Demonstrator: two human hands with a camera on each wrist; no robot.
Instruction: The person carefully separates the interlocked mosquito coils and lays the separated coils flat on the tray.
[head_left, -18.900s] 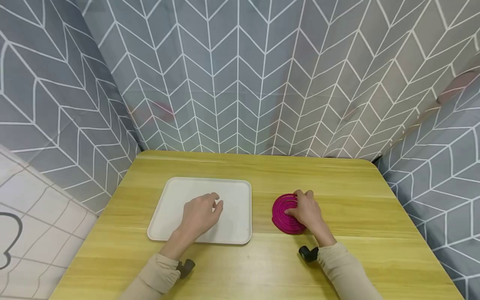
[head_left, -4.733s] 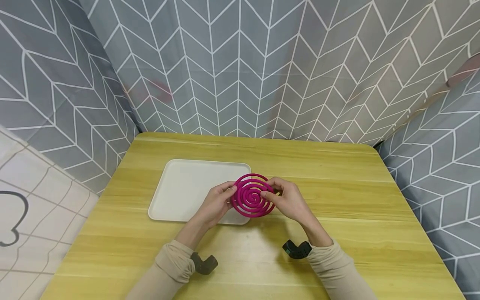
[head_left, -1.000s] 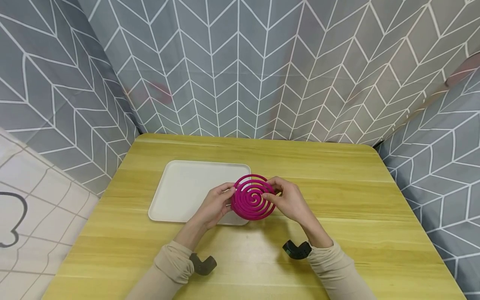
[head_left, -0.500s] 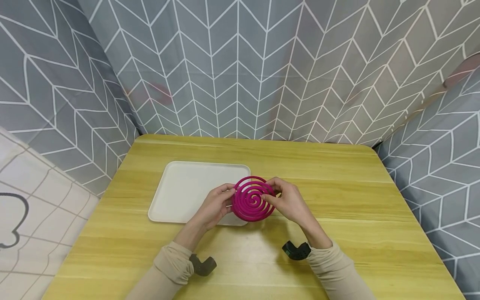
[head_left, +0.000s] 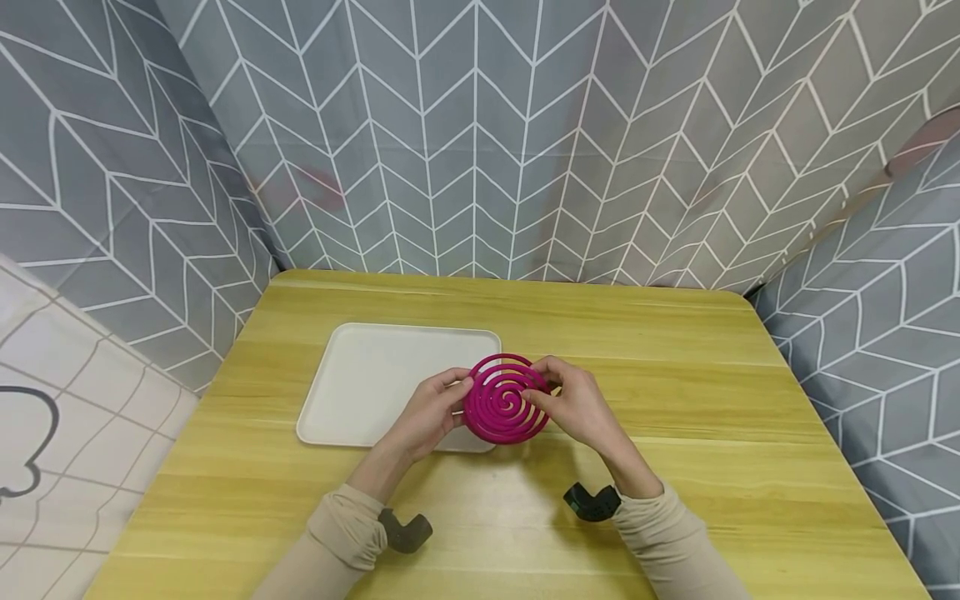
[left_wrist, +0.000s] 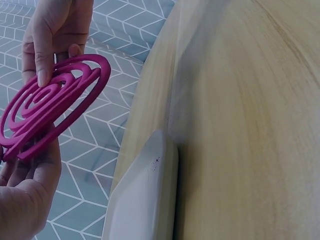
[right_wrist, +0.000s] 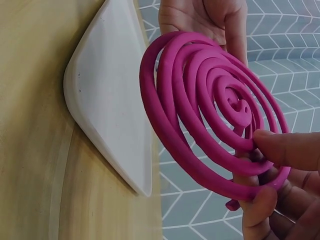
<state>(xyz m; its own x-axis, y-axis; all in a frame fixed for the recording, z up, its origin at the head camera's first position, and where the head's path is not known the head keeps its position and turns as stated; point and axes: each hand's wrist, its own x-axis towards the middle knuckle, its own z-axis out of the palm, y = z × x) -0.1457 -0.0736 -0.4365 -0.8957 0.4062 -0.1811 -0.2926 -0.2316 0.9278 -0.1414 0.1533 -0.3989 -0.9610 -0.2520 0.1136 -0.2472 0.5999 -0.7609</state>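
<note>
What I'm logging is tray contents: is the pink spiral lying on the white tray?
No, the left hand and right hand hold the pink spiral raised, apart from the white tray.

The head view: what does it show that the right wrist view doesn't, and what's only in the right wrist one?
Only the head view: rolled beige fabric sleeves, dark bent wrist-worn gadgets and, at the picture's left, a white grid-lined surface.

Only the right wrist view: a stubby loose end poking out beneath the round magenta spiral.

Both: the spiral, held by left hand and right hand, the white rectangular tray, yellowish wooden table and grey zigzag-patterned hanging fabric.
</note>
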